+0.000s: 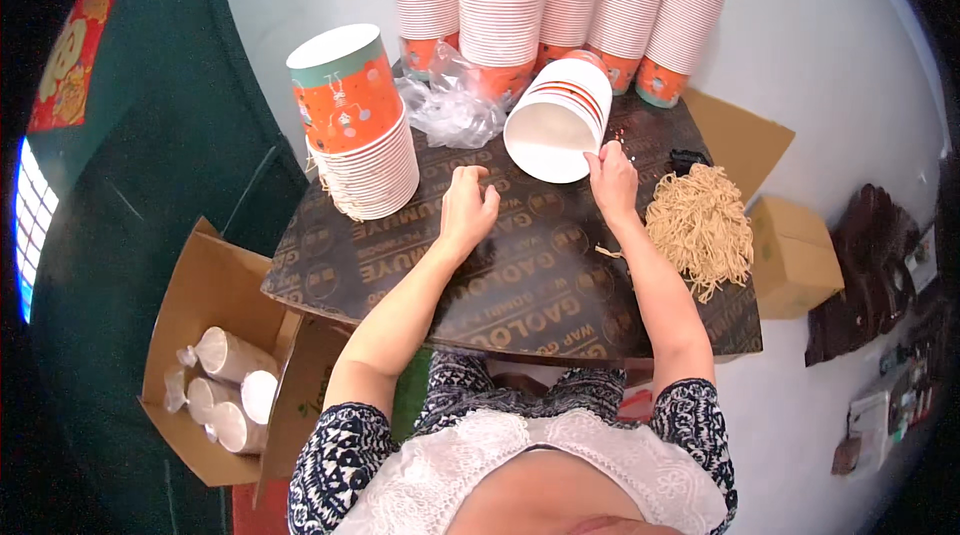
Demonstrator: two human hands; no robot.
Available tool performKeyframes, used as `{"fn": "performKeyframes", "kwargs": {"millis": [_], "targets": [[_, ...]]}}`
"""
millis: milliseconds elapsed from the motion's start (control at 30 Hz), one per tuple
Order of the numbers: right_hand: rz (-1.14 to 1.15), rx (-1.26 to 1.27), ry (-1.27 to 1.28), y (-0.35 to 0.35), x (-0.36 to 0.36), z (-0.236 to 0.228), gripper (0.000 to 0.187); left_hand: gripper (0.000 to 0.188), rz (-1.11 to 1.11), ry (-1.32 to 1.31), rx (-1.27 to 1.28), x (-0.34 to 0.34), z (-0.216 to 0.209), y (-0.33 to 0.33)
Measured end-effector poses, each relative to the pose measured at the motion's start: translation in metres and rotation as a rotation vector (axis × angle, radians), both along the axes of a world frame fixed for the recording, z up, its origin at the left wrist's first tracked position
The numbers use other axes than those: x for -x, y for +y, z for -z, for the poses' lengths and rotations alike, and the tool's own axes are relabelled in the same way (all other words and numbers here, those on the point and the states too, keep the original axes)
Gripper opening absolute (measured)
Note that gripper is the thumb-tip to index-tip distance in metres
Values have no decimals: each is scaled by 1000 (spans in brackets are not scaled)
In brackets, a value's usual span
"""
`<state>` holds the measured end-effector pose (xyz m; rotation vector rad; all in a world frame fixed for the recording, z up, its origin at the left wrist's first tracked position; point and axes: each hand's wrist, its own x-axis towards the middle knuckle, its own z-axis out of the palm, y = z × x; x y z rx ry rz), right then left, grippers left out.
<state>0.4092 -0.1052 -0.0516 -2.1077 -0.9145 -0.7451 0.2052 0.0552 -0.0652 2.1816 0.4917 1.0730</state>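
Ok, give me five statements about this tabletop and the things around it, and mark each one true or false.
1. The right hand is touching the rim of the tipped cups. True.
2. The left hand is gripping a cup. False: no cup is in it; it is over the table.
3. The pile of tan strings lies on the right side of the table. True.
4. The open cardboard box at the left is filled with tan strings. False: it holds white cylindrical things, some in clear plastic.
5. On the left cup stack, the orange and green part is at the top. True.
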Motion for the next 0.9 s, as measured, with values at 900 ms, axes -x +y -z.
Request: {"fn": "performKeyframes", "kwargs": {"millis": [900], "targets": [[-37, -10, -59, -20, -10, 1, 11, 17, 7, 42, -82, 0, 7, -4]]}}
